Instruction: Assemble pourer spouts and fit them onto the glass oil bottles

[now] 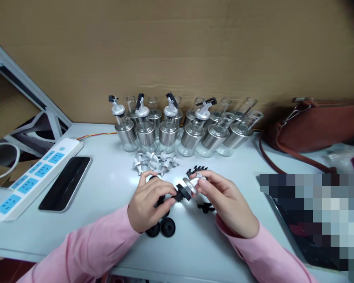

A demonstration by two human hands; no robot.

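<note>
Between my hands, a black ribbed stopper [183, 192] meets the base of a silver pour spout [191, 184]. My left hand [152, 200] pinches the stopper's narrow end. With thumb and fingers, my right hand [227, 198] grips the spout by its tip. Round black stoppers [168, 227] lie below and partly under my left hand. Several loose silver spouts [153, 161] are piled beyond it. Small black caps [198, 169] sit in a row behind my right hand, and more black caps [205, 207] lie under it.
Several glass bottles with metal bands [168, 133] stand along the cardboard wall [177, 47], some topped with spouts. At left are a power strip [37, 179] and a phone [65, 184]. A brown bag [312, 127] and a partly pixelated dark device [292, 224] are at right.
</note>
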